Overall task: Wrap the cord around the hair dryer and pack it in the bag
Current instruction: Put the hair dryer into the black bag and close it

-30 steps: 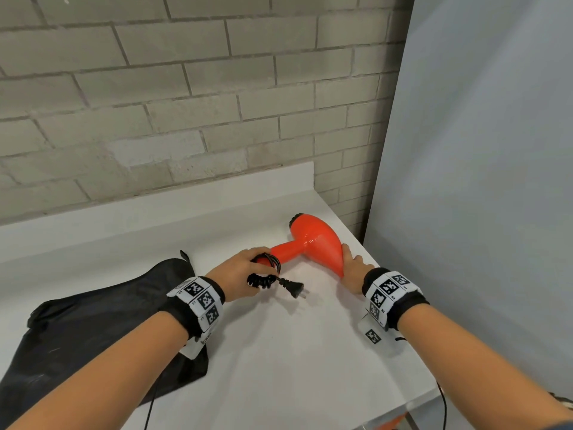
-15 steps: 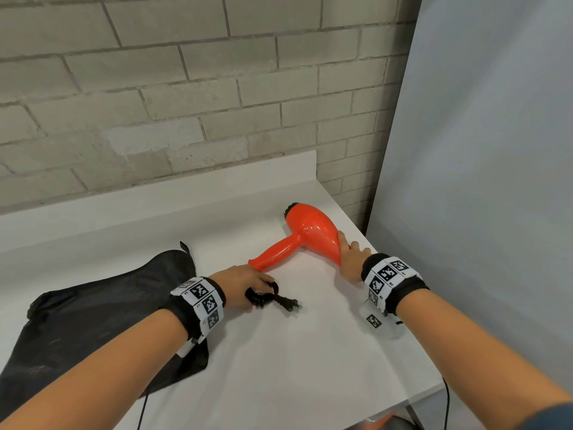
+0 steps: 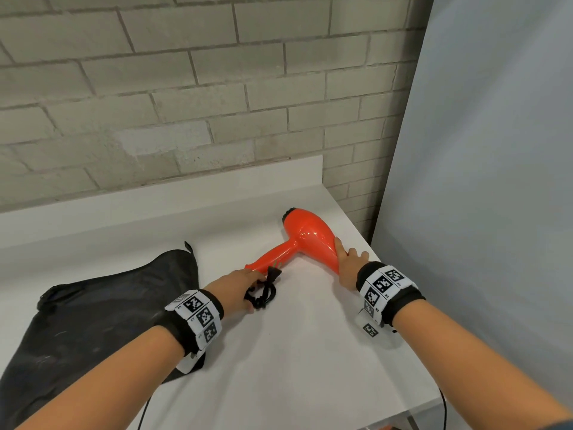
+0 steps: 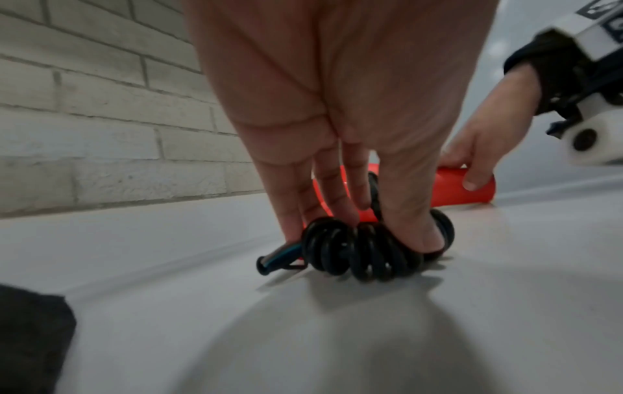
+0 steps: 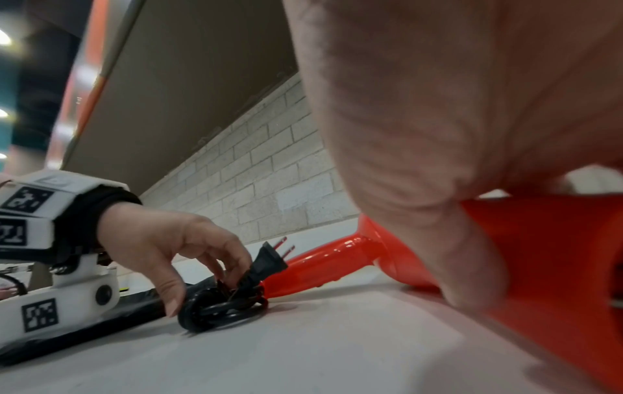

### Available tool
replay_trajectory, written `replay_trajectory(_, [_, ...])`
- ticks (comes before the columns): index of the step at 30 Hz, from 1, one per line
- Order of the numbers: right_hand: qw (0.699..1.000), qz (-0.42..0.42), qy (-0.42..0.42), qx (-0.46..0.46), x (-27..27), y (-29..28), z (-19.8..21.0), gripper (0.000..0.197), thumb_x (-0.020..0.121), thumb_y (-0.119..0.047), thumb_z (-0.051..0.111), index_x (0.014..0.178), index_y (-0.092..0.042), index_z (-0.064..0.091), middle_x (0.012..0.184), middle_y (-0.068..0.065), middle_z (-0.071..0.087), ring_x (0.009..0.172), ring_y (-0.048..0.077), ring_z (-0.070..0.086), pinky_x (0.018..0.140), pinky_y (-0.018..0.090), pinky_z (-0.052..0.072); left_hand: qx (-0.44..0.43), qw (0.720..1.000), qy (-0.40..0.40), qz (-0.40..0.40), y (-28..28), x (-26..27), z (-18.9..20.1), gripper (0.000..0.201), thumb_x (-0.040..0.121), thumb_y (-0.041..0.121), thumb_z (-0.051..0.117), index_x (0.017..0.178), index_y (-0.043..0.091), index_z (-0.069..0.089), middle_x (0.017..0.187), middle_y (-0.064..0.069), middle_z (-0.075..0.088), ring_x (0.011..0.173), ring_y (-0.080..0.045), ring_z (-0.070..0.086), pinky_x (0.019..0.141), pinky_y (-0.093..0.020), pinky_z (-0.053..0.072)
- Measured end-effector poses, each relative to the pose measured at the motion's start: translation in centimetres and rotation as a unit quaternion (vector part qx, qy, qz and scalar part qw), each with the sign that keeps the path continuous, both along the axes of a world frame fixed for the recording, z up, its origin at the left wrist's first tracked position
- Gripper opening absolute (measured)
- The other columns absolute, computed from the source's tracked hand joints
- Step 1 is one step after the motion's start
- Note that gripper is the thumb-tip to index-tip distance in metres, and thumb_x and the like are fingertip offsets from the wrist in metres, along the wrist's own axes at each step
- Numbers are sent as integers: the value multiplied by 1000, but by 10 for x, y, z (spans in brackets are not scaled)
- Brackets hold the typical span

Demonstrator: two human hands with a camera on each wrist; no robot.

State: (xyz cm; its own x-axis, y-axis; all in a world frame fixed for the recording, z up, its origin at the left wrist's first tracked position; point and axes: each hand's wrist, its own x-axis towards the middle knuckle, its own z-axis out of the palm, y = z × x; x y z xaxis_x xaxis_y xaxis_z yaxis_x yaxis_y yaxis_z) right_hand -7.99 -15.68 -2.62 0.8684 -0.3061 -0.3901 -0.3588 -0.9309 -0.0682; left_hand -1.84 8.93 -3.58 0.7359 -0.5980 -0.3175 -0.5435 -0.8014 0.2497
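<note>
The orange hair dryer (image 3: 307, 240) lies on the white table (image 3: 294, 352), its handle (image 5: 323, 266) pointing toward my left hand. My left hand (image 3: 238, 287) pinches the black coiled cord (image 3: 263, 296) bunched at the handle's end, with its thumb and fingers curled over the coils (image 4: 364, 250). The plug (image 5: 269, 262) sticks up from the bundle against the handle. My right hand (image 3: 347, 262) grips the near end of the dryer's barrel (image 4: 455, 189), fingers wrapped over it. The black bag (image 3: 93, 305) lies flat at the left.
A brick wall (image 3: 186, 103) and a low white upstand run along the back of the table. A grey panel (image 3: 480, 181) stands close on the right. The table's right edge (image 3: 412, 408) is just beside my right forearm.
My left hand has brought the bunched cord down from the handle to the table beside the handle's end, and the plug has swung from pointing right to pointing at the handle. My right hand stays on the barrel.
</note>
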Motion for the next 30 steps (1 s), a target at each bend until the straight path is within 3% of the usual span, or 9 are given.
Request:
replay_trajectory(4, [998, -1, -45, -36, 3, 7, 5, 69, 89, -6, 44, 145, -8, 3, 137, 18, 28, 124, 36, 33, 100, 41, 38, -33, 999, 4, 2, 9, -2, 4, 29, 78, 22, 65, 107, 20, 64, 116, -3, 61, 107, -22, 56, 97, -32, 44])
replay_trajectory(8, [997, -12, -66, -35, 4, 15, 5, 58, 89, -8, 44, 140, -3, 18, 133, 18, 33, 120, 35, 38, 97, 39, 41, -49, 999, 12, 10, 21, -5, 0, 35, 81, 24, 62, 117, 21, 61, 126, -2, 60, 115, -19, 54, 104, -29, 38])
replay_trajectory(12, [996, -40, -77, -32, 1, 24, 5, 59, 87, -11, 46, 139, -4, 19, 131, 17, 35, 120, 34, 38, 95, 38, 42, -65, 997, 23, -26, 31, -6, 1, 44, 82, 18, 62, 125, 19, 54, 138, 0, 50, 129, -17, 44, 112, -28, 27])
replay_trajectory(15, [993, -71, -79, -41, 0, 34, 6, 63, 85, -12, 48, 140, -4, 17, 131, 16, 35, 119, 33, 39, 93, 38, 43, -80, 995, 32, -53, 38, -8, 4, 45, 83, 17, 61, 127, 20, 52, 141, 0, 46, 131, -15, 41, 108, -18, 21])
replay_trajectory(19, [989, -128, -63, -34, 4, 50, 9, 65, 83, -14, 50, 139, -2, 18, 130, 17, 36, 119, 35, 38, 96, 44, 44, -130, 989, 57, -48, 51, -6, 10, 40, 83, 19, 63, 122, 20, 57, 139, -2, 47, 129, -14, 42, 102, -13, 22])
replay_trajectory(22, [987, -147, -49, -44, 12, 68, 15, 64, 83, -17, 50, 138, 0, 21, 133, 19, 34, 121, 39, 39, 100, 47, 43, -137, 988, 67, -32, 72, 3, 19, 38, 83, 25, 63, 121, 24, 57, 133, 0, 52, 124, -15, 46, 101, -18, 29])
replay_trajectory(26, [997, -36, -63, -27, 26, 111, 25, 52, 86, -22, 49, 135, -10, 35, 137, 17, 36, 123, 39, 39, 101, 47, 40, -70, 997, 34, 17, 113, 30, 37, 49, 84, 34, 60, 130, 24, 47, 139, -3, 45, 126, -19, 43, 106, -28, 33])
replay_trajectory(30, [982, 111, -102, 110, 52, 174, 29, 48, 89, -28, 50, 134, -14, 39, 134, 14, 42, 123, 32, 44, 102, 39, 39, -23, 994, 2, 103, 153, 65, 40, 64, 85, 33, 59, 139, 16, 31, 144, -10, 39, 130, -27, 39, 108, -33, 31])
